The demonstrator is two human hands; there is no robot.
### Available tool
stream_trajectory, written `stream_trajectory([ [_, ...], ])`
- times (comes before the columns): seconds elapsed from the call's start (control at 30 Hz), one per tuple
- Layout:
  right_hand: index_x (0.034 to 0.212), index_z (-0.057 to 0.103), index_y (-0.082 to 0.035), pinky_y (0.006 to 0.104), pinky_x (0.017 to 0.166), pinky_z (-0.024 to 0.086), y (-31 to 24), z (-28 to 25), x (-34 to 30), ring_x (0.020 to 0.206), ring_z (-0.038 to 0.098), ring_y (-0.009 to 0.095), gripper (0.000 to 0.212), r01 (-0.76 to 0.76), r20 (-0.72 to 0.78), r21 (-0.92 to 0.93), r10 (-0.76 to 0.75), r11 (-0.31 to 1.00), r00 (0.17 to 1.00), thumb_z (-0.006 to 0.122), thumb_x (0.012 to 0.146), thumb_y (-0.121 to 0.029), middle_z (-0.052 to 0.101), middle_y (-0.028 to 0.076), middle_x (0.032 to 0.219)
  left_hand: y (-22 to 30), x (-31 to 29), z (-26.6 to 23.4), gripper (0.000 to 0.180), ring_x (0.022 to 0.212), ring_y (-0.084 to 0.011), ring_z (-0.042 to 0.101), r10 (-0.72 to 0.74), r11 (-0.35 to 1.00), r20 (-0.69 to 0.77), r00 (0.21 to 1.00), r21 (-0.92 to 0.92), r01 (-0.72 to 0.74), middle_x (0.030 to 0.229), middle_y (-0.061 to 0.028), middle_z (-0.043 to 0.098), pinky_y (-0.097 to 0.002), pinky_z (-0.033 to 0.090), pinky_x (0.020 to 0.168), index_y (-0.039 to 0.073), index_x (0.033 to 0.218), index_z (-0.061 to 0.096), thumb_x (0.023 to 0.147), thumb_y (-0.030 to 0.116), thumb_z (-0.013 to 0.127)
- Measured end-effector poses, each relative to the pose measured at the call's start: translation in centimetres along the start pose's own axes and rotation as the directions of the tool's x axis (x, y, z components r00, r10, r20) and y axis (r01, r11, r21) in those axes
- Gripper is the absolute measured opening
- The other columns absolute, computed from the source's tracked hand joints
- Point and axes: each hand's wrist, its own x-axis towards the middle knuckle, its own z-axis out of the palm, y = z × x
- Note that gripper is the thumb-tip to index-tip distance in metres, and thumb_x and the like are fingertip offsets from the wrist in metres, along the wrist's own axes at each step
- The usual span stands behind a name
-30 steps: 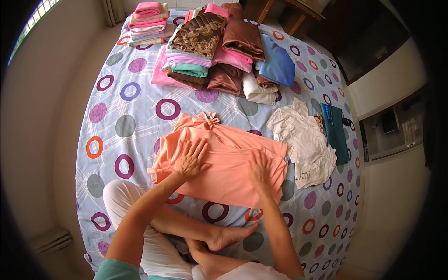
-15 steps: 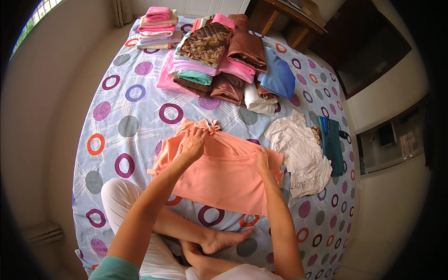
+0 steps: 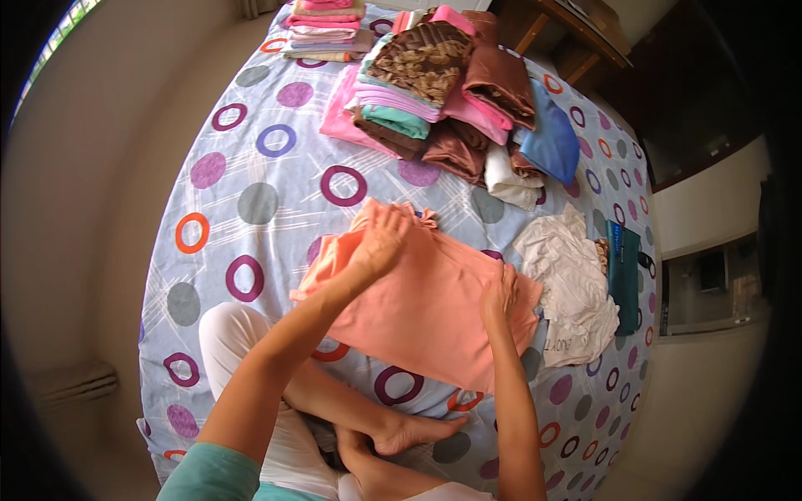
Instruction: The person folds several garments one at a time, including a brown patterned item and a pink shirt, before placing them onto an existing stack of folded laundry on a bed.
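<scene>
A peach-coloured garment (image 3: 426, 309) lies spread on the bed in front of my crossed legs, with a small tie at its upper edge. My left hand (image 3: 384, 240) is at its upper left corner beside the tie, fingers closed on the cloth. On the right part of the garment rests my right hand (image 3: 499, 294), its fingers stretched out over the fabric. Just right of the garment is a crumpled white shirt (image 3: 561, 288) with dark print.
The patterned bedsheet (image 3: 276, 140) carries a large heap of folded cloths (image 3: 422, 63) at the far middle and a neat folded stack (image 3: 326, 33) at far left. A dark green flat item (image 3: 622, 280) lies beyond the white shirt. Furniture stands past the bed's right edge.
The garment's upper layer has been drawn up toward its far edge, smoothing out the sagging fold. Both hands moved with it. The whole view has shifted, so the scene sits further right.
</scene>
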Motion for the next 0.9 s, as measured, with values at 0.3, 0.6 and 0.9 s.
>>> stream_trajectory([
  [0.3,0.125,0.028,-0.009,0.0473,0.097,0.01,-5.4,0.2,-7.5,0.121,0.02,0.028,0.052,0.259,0.218,0.128,-0.282,0.957,0.934,0.044,0.079,-0.027,0.025,0.013,0.129,4.3,-9.3,0.3,0.057,0.124,-0.0196,0.013,0.075,0.953,0.171,0.983,-0.302,-0.02,0.134,-0.0014,0.02,-0.0405,0.006,0.101,0.015,0.127,0.025,0.079,0.042,0.04],
  [0.6,0.111,0.044,-0.004,0.0463,0.093,0.022,4.8,-3.5,-3.2,0.111,0.033,0.028,0.036,-0.027,0.075,-0.197,0.042,0.98,0.996,0.046,0.076,-0.015,0.039,0.014,0.115,1.7,-9.3,-7.2,0.053,0.116,-0.0249,0.029,-0.207,0.978,0.412,0.888,0.048,0.205,0.122,-0.0158,0.034,-0.0413,0.022,0.094,0.001,0.105,0.046,0.069,0.038,0.057],
  [0.9,0.088,0.058,-0.003,0.0338,0.073,0.041,-15.4,-2.0,5.3,0.085,0.053,0.028,0.021,0.317,0.04,0.669,-0.459,0.672,0.887,0.048,0.069,-0.005,0.057,0.015,0.086,-3.0,-13.3,-7.6,0.024,0.076,-0.0365,0.055,-0.718,0.592,0.299,0.628,-0.212,0.778,0.086,-0.0231,0.053,-0.0415,0.045,0.065,-0.001,0.084,0.046,0.071,0.018,0.05],
])
